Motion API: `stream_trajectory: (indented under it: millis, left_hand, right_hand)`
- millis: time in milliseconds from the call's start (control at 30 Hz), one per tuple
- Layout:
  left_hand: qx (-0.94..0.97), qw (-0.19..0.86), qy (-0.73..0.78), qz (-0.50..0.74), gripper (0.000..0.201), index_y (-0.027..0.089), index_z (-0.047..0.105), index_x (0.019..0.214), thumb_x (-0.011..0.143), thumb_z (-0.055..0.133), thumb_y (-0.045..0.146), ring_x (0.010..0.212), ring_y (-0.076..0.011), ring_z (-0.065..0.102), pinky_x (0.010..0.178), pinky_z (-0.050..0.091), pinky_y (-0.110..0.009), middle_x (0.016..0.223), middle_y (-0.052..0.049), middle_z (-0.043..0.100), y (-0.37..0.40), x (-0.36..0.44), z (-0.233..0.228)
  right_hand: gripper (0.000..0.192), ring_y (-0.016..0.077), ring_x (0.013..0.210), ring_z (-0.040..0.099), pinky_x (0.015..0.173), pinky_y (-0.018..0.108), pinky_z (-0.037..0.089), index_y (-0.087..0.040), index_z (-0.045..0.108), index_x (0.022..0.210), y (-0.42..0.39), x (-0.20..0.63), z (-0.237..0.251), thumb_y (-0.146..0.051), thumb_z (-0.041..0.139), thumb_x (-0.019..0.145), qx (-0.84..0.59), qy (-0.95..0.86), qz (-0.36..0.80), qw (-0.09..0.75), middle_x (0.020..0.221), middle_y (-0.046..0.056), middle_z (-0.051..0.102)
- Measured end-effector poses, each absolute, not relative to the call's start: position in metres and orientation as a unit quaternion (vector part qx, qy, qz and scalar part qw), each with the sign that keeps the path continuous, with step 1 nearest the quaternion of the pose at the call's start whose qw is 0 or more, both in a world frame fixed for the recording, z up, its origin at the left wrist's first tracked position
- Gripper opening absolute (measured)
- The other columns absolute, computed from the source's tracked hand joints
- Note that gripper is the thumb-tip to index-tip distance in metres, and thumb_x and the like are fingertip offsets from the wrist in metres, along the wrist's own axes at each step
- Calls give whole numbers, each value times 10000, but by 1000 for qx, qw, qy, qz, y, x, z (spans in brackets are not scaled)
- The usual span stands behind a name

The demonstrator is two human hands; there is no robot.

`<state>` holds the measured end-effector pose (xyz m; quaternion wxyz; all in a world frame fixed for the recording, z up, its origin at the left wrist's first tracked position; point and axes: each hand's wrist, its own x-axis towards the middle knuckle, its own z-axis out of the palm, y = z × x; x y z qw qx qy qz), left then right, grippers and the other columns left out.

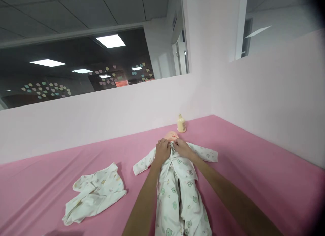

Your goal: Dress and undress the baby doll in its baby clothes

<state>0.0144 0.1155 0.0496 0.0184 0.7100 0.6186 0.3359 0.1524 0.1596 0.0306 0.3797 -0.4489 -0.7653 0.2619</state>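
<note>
A baby doll (170, 135) lies on its back on the pink surface (254, 168), dressed in a white printed sleepsuit (177, 192) with its sleeves spread out. Both of my hands meet at the suit's neckline, just under the doll's chin. My left hand (161, 150) pinches the fabric on the left side of the collar. My right hand (181, 148) pinches the opposite edge, fingers closed on the cloth. My forearms hide part of the suit's chest.
A second white printed garment (95, 193) lies crumpled on the pink surface to the left. A small cream bottle (181, 123) stands by the pale wall behind the doll's head. Walls enclose the back and right sides.
</note>
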Motion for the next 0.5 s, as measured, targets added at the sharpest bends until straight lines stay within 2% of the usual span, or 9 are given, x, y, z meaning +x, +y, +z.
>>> stream_trajectory:
  millis: [200, 367, 433, 500]
  left_hand:
    - [691, 54, 616, 376, 160, 181, 585, 884, 904, 426, 172, 1050, -262, 491, 960, 348, -396, 1043, -112, 603, 114, 10, 45]
    - [658, 112, 616, 418, 183, 180, 621, 939, 898, 449, 226, 997, -222, 556, 891, 418, -344, 1078, -102, 618, 113, 2, 47]
    - [647, 137, 614, 432, 212, 165, 633, 982, 899, 458, 250, 957, -203, 586, 860, 445, -327, 1090, -106, 629, 114, -1, 48]
    - [646, 150, 608, 436, 235, 147, 641, 1016, 894, 474, 258, 966, -199, 596, 865, 457, -322, 1105, -111, 633, 113, -2, 47]
  right_hand:
    - [187, 203, 875, 576, 702, 269, 337, -196, 566, 854, 150, 151, 38, -269, 420, 945, -487, -770, 216, 352, 955, 75, 654]
    - [203, 217, 987, 573, 758, 276, 366, -181, 559, 974, 143, 156, 47, -242, 366, 957, -541, -740, 195, 349, 1069, 111, 635]
    - [225, 225, 1015, 575, 775, 282, 385, -164, 536, 1070, 135, 155, 54, -306, 412, 948, -547, -735, 191, 352, 1114, 117, 625]
    - [335, 238, 1030, 584, 784, 294, 408, -152, 513, 1143, 124, 151, 61, -405, 474, 927, -539, -749, 181, 341, 1160, 119, 612]
